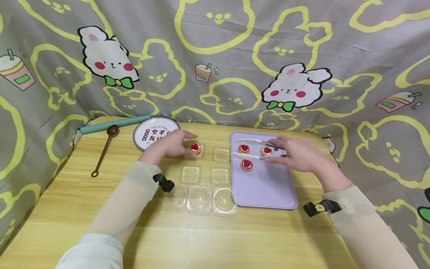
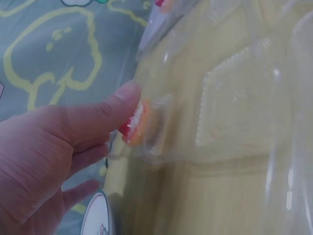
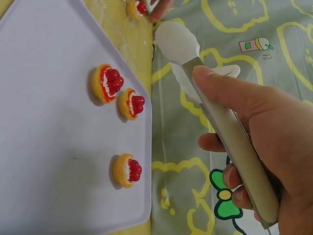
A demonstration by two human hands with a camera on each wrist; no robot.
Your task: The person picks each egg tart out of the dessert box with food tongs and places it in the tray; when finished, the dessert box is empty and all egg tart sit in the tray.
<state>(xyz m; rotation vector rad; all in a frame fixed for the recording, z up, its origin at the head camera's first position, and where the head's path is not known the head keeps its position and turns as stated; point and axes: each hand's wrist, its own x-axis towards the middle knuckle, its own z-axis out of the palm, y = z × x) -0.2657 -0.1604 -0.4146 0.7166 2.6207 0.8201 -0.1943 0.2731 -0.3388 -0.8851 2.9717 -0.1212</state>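
My left hand (image 1: pixel 169 144) is at a small red-topped tart (image 1: pixel 195 148) that sits in a clear square tray. Thumb and index finger stand apart around it, the thumb close to the tart; whether it touches is unclear. My right hand (image 1: pixel 299 151) grips pale-tipped tongs (image 3: pixel 230 142), their arms spread above the lilac tray (image 1: pixel 265 188). On that tray lie three more tarts: one at the back left (image 1: pixel 243 149), another at the back right (image 1: pixel 267 151), and a third in front (image 1: pixel 246 164). Nothing is between the tong tips.
More clear square trays (image 1: pixel 222 154) stand left of the lilac tray. In front of them is a row of clear containers with round outlines (image 1: pixel 199 198). A printed plate (image 1: pixel 156 130), a teal rod (image 1: pixel 114 123) and a brown ladle (image 1: pixel 105 155) lie at left. A patterned curtain (image 1: pixel 231 56) hangs behind.
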